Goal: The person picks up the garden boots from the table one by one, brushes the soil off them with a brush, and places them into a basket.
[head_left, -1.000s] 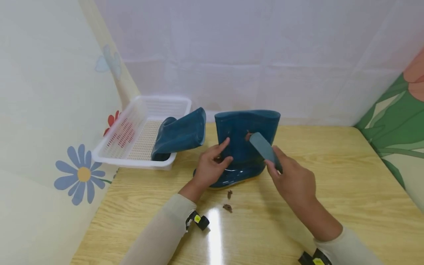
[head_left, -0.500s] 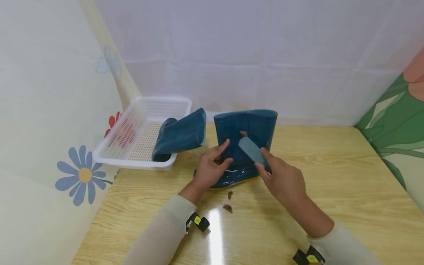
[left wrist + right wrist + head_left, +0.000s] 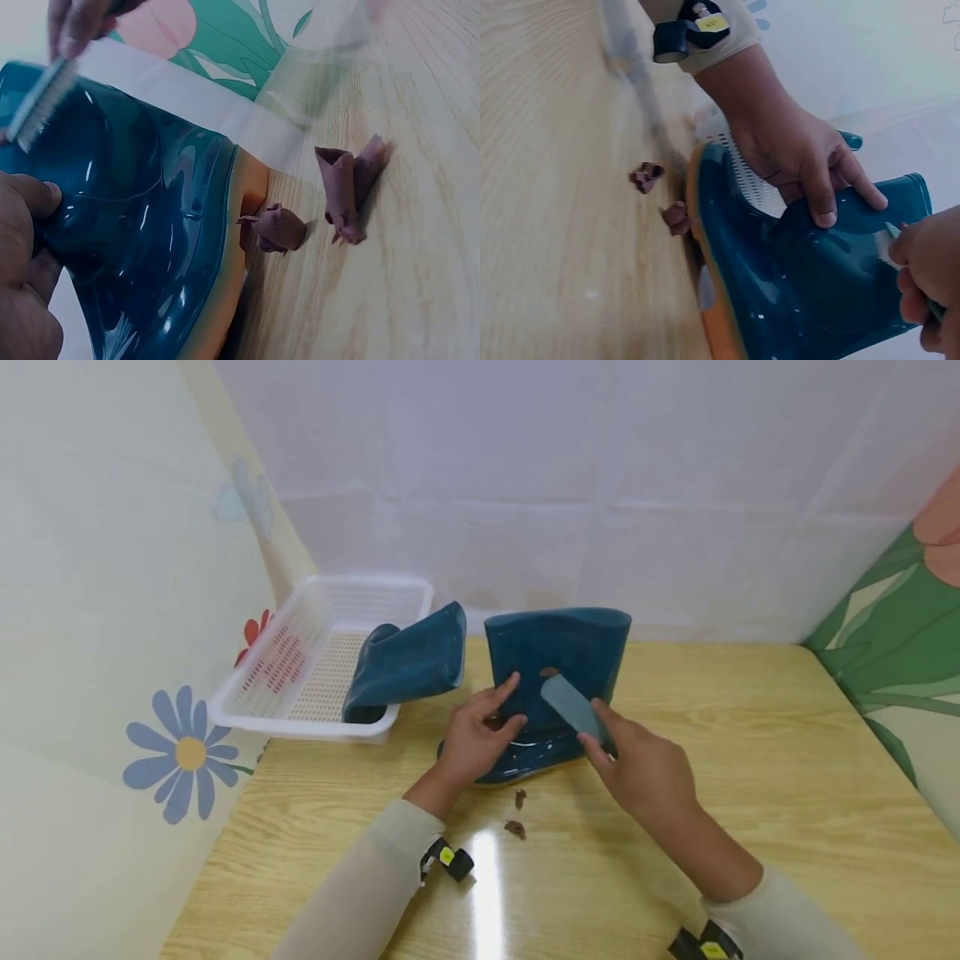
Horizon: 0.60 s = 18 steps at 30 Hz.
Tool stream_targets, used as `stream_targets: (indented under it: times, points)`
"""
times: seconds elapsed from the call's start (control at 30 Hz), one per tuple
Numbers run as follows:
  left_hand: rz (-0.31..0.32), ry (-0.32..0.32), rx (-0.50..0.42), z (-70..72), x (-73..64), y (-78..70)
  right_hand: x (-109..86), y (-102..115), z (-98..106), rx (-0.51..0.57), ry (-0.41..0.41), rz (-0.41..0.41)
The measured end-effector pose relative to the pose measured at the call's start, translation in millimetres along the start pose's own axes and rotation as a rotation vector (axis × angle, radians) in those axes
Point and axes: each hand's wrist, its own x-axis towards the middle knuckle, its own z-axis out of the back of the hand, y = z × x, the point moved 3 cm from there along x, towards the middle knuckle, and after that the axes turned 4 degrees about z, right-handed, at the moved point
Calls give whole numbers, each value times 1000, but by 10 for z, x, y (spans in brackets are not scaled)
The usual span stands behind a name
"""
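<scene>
A glossy dark teal rubber boot (image 3: 585, 639) stands upright on the table, its tan sole (image 3: 225, 300) showing in the left wrist view. My left hand (image 3: 476, 739) grips it at the ankle, thumb and index finger on the near side, other fingers partly hidden. In my right hand (image 3: 652, 772) is a scrubbing brush (image 3: 567, 700) with a blue-green back, pinched between thumb and fingers. Pale bristles face the boot's shaft in the left wrist view. A small brown bit (image 3: 550, 672) is at the brush's tip, against the shaft.
On the left, a white plastic basket (image 3: 300, 727) holds a second teal boot (image 3: 412, 664), its shaft leaning out over the rim. Two brown curled lumps, one nearer the sole (image 3: 280, 227) and one farther out (image 3: 340, 184), lie on the wooden table (image 3: 787, 777) before the boot.
My right hand and the brush have moved left and slightly down across the boot's shaft, the brown bit shifting with them. The left hand keeps its grip in the same place.
</scene>
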Motion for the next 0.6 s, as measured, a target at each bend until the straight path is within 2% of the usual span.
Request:
stream_targets:
  times: [0.07, 0.13, 0.23, 0.3, 0.37, 0.47, 0.53, 0.6]
  points:
    - [-8, -5, -2, 0, 0, 2, -41, 6, -58, -1, 52, 63]
    - [-13, -10, -5, -3, 2, 1, -78, 9, -79, 7, 70, 122]
    - [-10, -14, -10, -12, 5, 6, -111, -11, -66, 10, 90, 150]
    - [-4, -14, -12, -12, 4, 7, -118, -38, -40, 15, 103, 112]
    - [8, -8, -6, -13, 3, 14, -131, -77, -10, 18, 82, 47]
    - [19, 3, -1, -14, 4, 15, -150, -123, 47, 34, -35, -31]
    - [24, 9, -5, -14, 6, 20, -156, -134, 66, 44, -109, -45]
    - [19, 9, -14, -13, 5, 19, -148, -123, 66, 50, -127, -51]
